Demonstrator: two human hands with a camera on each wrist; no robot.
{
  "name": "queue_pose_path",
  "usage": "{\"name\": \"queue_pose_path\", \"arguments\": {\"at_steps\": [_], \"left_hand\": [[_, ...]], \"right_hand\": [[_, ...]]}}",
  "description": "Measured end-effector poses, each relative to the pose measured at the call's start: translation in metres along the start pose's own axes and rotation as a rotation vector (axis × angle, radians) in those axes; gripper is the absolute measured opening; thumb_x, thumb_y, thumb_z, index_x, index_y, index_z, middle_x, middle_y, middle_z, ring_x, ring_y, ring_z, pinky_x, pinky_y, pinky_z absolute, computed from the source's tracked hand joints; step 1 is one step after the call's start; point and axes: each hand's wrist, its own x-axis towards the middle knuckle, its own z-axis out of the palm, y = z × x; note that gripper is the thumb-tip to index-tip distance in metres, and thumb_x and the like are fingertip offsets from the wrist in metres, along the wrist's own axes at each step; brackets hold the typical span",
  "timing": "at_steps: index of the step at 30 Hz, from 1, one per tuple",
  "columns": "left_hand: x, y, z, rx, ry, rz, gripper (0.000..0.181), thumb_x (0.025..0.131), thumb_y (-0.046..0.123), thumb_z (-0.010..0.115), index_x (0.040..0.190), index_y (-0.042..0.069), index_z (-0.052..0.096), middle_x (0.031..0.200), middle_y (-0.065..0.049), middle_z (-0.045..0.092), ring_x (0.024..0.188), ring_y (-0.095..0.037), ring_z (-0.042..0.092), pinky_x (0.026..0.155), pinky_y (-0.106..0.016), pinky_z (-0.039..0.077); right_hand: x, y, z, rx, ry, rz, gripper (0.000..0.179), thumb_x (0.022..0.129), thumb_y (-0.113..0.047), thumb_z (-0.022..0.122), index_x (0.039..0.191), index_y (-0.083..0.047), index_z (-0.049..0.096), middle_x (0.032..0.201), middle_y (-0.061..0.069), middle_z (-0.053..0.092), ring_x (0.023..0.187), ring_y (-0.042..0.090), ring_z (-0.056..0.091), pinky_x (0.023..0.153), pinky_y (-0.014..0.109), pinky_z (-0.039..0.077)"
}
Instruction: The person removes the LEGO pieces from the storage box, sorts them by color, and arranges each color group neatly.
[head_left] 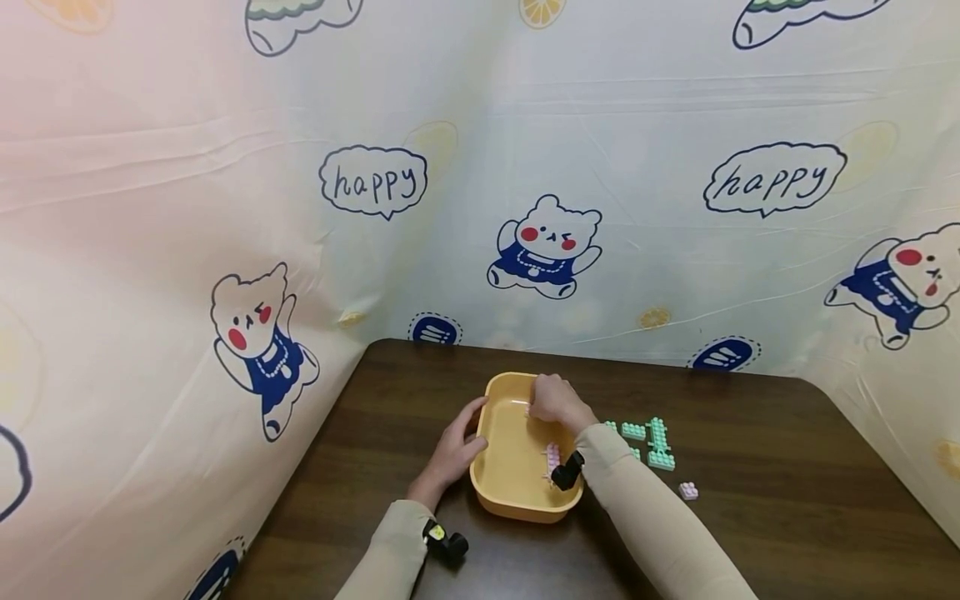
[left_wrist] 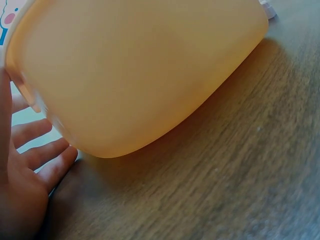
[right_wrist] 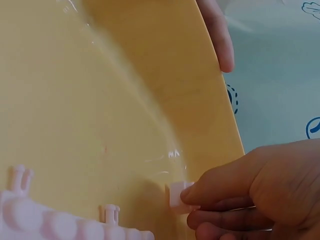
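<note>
A yellow plastic tray (head_left: 517, 475) stands on the table. My left hand (head_left: 453, 450) rests against its left side, and in the left wrist view its fingers (left_wrist: 37, 157) lie spread and fairly straight along the outer wall. Inside the tray, near the far right corner, my right hand (head_left: 558, 402) pinches a small pink building block (right_wrist: 179, 197) between thumb and fingers. A longer studded pink block piece (head_left: 552, 460) with small side pegs lies on the tray floor, close to the right wrist.
Several mint-green blocks (head_left: 658, 442) lie on the dark wooden table (head_left: 787, 483) right of the tray, partly behind the right forearm. One small pink block (head_left: 688, 491) sits nearer. A patterned curtain (head_left: 465, 242) surrounds the table's far side.
</note>
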Motion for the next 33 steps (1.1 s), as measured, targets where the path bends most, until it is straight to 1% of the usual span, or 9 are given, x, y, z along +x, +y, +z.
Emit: {"name": "queue_pose_path", "arguments": {"at_steps": [5,7,10,15,19,23,26,30,33], "left_hand": [[-0.001,0.000,0.002,0.008,-0.003,0.000,0.068,0.082,-0.007,0.048,0.148,-0.001,0.032,0.145,-0.033,0.039,0.130,-0.047,0.044,0.100,-0.058,0.041],[-0.001,0.000,0.002,0.013,-0.003,0.002,0.068,0.082,-0.007,0.048,0.148,0.000,0.032,0.146,-0.033,0.039,0.130,-0.047,0.044,0.100,-0.056,0.042],[-0.001,0.001,0.002,0.021,-0.002,-0.002,0.068,0.083,-0.006,0.048,0.149,0.002,0.033,0.146,-0.032,0.038,0.130,-0.046,0.045,0.099,-0.049,0.045],[-0.001,0.002,0.001,0.033,-0.002,-0.011,0.069,0.082,-0.005,0.048,0.149,0.003,0.033,0.146,-0.031,0.040,0.129,-0.045,0.047,0.094,-0.033,0.048],[0.000,0.001,-0.001,0.036,-0.011,-0.015,0.069,0.083,-0.005,0.048,0.149,0.003,0.033,0.146,-0.030,0.040,0.129,-0.044,0.046,0.094,-0.031,0.048],[0.001,0.001,-0.001,0.032,-0.022,-0.021,0.069,0.083,-0.004,0.048,0.150,0.005,0.032,0.147,-0.030,0.039,0.130,-0.044,0.046,0.094,-0.029,0.047],[0.002,0.000,0.000,0.029,-0.022,-0.020,0.069,0.083,-0.004,0.048,0.150,0.005,0.032,0.148,-0.030,0.038,0.130,-0.044,0.045,0.098,-0.038,0.047],[0.002,-0.002,0.000,0.036,-0.005,-0.010,0.068,0.083,-0.006,0.048,0.149,0.004,0.033,0.146,-0.031,0.040,0.130,-0.045,0.045,0.101,-0.051,0.044],[0.001,-0.002,0.000,0.047,0.002,-0.005,0.068,0.084,-0.007,0.049,0.149,0.004,0.034,0.144,-0.031,0.042,0.129,-0.045,0.046,0.099,-0.046,0.046]], "right_hand": [[-0.004,0.001,-0.002,0.071,-0.035,0.018,0.011,0.084,-0.018,0.075,0.079,-0.009,0.070,0.076,0.004,0.063,0.064,0.018,0.060,0.058,0.030,0.050],[-0.005,0.002,-0.003,0.098,-0.040,0.029,0.011,0.083,-0.018,0.075,0.082,-0.009,0.070,0.078,0.004,0.063,0.066,0.019,0.060,0.059,0.030,0.050],[-0.006,0.002,-0.006,0.122,-0.029,0.037,0.011,0.083,-0.019,0.076,0.084,-0.010,0.070,0.080,0.004,0.063,0.068,0.019,0.060,0.061,0.030,0.050],[-0.008,0.000,-0.016,0.109,-0.007,0.011,0.007,0.082,-0.018,0.075,0.083,-0.013,0.070,0.082,0.002,0.063,0.069,0.018,0.059,0.062,0.031,0.050],[-0.012,-0.004,-0.027,0.120,-0.009,-0.008,0.007,0.081,-0.017,0.075,0.082,-0.014,0.069,0.082,0.002,0.064,0.071,0.018,0.058,0.063,0.032,0.049],[-0.020,-0.007,-0.039,0.143,-0.016,0.003,0.006,0.081,-0.016,0.074,0.082,-0.014,0.069,0.081,0.002,0.064,0.072,0.019,0.058,0.063,0.031,0.049],[-0.027,-0.007,-0.046,0.124,-0.004,0.010,0.007,0.081,-0.017,0.074,0.083,-0.015,0.068,0.081,0.002,0.064,0.072,0.019,0.058,0.061,0.030,0.048],[-0.036,-0.004,-0.054,0.103,0.021,0.016,0.009,0.080,-0.018,0.076,0.082,-0.015,0.067,0.079,0.001,0.063,0.070,0.018,0.057,0.060,0.029,0.047],[-0.044,-0.002,-0.060,0.093,0.047,0.016,0.011,0.078,-0.018,0.076,0.081,-0.015,0.067,0.076,0.000,0.062,0.068,0.016,0.057,0.059,0.028,0.047]]}}
